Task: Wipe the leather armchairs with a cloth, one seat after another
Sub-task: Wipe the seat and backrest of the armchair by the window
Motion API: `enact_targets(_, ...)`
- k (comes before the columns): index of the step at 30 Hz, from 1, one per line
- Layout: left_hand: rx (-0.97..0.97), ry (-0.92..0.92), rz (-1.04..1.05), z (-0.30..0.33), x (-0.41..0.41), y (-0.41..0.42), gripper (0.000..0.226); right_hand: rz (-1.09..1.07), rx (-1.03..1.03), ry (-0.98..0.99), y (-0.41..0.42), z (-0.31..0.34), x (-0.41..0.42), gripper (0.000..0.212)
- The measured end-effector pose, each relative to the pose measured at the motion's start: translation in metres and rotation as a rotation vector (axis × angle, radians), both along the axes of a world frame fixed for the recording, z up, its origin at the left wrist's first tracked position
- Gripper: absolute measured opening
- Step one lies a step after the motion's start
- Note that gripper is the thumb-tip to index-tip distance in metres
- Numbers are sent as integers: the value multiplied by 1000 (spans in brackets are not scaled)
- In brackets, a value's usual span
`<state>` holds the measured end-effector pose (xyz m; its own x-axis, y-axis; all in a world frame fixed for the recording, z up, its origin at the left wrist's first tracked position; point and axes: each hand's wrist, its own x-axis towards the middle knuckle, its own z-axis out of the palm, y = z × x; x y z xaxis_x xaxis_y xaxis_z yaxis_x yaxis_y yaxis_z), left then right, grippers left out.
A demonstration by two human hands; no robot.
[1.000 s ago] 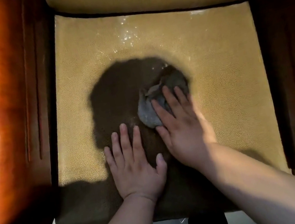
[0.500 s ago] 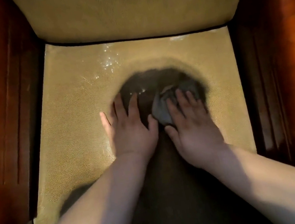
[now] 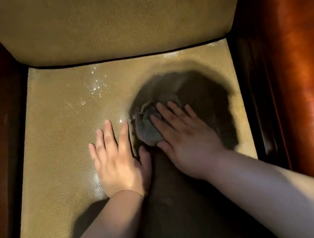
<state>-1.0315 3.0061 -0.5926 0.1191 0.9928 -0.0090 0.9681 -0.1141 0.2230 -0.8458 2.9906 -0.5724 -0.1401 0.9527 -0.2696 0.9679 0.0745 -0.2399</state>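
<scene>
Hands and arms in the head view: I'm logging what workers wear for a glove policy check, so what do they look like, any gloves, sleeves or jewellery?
Both are bare. The left hand and the right hand wear no gloves, and no ring, watch or bracelet shows on either. Both forearms are uncovered right to the frame's lower edge, with no sleeve in sight. Fingernails look short and unpainted, though motion blur softens that detail.

The armchair seat (image 3: 64,117) was a flat, square cushion of tan, pebble-grained leather, glinting with wet-looking specks toward its back-left part. A padded backrest (image 3: 114,18) of the same leather rose behind it, parted from it by a dark seam. 2 glossy reddish-brown arms (image 3: 301,65) flanked the seat. A crumpled grey cloth (image 3: 147,128) lay bunched right of the seat's centre, in shadow.
</scene>
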Motion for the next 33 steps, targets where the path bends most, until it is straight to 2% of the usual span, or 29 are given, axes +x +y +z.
enact_targets(1, 7, 3, -1, -1, -1, 0, 75, -69, 6, -60, 8, -1, 14, 69)
enact_targets(2, 10, -1, 0, -2, 0, 0, 75, -245, -12, -93, 17, -5, 30, 66)
enact_targets(4, 20, -27, 9, -6, 0, 1, 77, -792, -156, 91, 45, 0, 64, 60)
enact_targets(5, 25, -30, 14, -7, 0, 0, 78, -974, -170, 172, 54, 1, 71, 58)
enact_targets(6, 30, -29, 13, -8, -1, 0, 79, -1008, -146, 169, 60, 3, 66, 59)
enact_targets(7, 28, -29, 9, -9, -1, 0, 80, -941, -126, 125, 61, 4, 53, 61)
enact_targets(10, 15, -3, -6, -5, -2, 0, 79, -391, -9, -10, 42, 2, 7, 67)
enact_targets(13, -35, 3, -12, 7, -3, 5, 78, -38, -20, -3, 30, 2, 16, 69)
enact_targets(14, -70, 7, -14, 11, -2, 7, 79, -19, -4, -14, 30, -2, 30, 71)
enact_targets(15, -104, 2, -14, 15, -2, 8, 81, -90, 11, -23, 30, -5, 44, 74)
enact_targets(19, -142, -222, 77, 38, -5, 35, 84, -656, -122, -69, 68, -30, 105, 80)
enact_targets(21, -35, -162, 75, 37, -14, 73, 79, -855, -61, -31, 100, -43, 109, 80)
enact_targets(23, -10, -30, 77, 24, -24, 108, 76, -924, 43, -68, 126, -51, 95, 79)
enact_targets(25, -64, 93, 117, 5, -29, 121, 76, -892, 75, -126, 137, -43, 77, 83)
enact_targets(27, -83, 104, 106, -7, -29, 118, 72, -753, 109, -100, 132, -28, 68, 77)
enact_targets(30, -69, 59, 101, -2, -27, 117, 69, -198, 144, -87, 100, -21, 67, 68)
enact_targets(31, -71, 59, 105, -1, -28, 119, 69, -95, 128, -77, 96, -20, 74, 68)
enact_targets(32, -76, 57, 111, -1, -28, 120, 68, -98, 135, -73, 97, -20, 85, 68)
enact_targets(33, -80, 54, 116, -1, -28, 120, 68, -204, 136, -78, 102, -22, 95, 67)
